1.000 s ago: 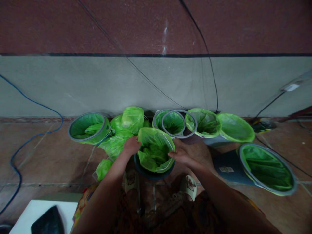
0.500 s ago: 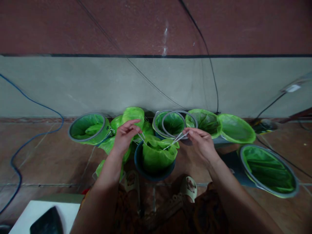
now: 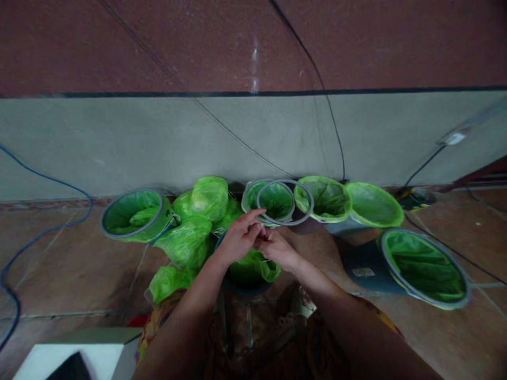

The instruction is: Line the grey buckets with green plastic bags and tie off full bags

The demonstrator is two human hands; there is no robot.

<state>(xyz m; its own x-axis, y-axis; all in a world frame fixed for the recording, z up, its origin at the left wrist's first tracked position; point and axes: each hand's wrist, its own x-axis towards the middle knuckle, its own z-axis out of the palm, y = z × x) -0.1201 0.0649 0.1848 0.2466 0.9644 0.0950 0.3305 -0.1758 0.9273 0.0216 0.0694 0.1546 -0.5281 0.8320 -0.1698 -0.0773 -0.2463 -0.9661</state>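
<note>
My left hand point(image 3: 241, 240) and my right hand point(image 3: 279, 248) meet over a dark blue bin point(image 3: 246, 290) on the floor in front of me. Both have their fingers closed in a pinch at the drawstring of a green trash bag; the string itself is mostly hidden between the fingers. Below them the green trash bag point(image 3: 253, 268) sits inside the bin, its mouth bunched up and partly covered by my hands. Left of the bin lie several full, tied green bags point(image 3: 188, 243), piled against one another.
Along the wall stand bins lined with green bags, one at the left point(image 3: 132, 232) and several at the right point(image 3: 372, 203). A grey ring point(image 3: 311, 203) leans there. Another lined bin point(image 3: 362, 269) lies tilted at the right. A blue cable point(image 3: 51, 229) and a white box point(image 3: 79, 359) are at the left.
My hands were apart, each pulling a white drawstring out to its side; now they have come together above the bag. The bag's mouth has drawn in, and the view has shifted slightly.
</note>
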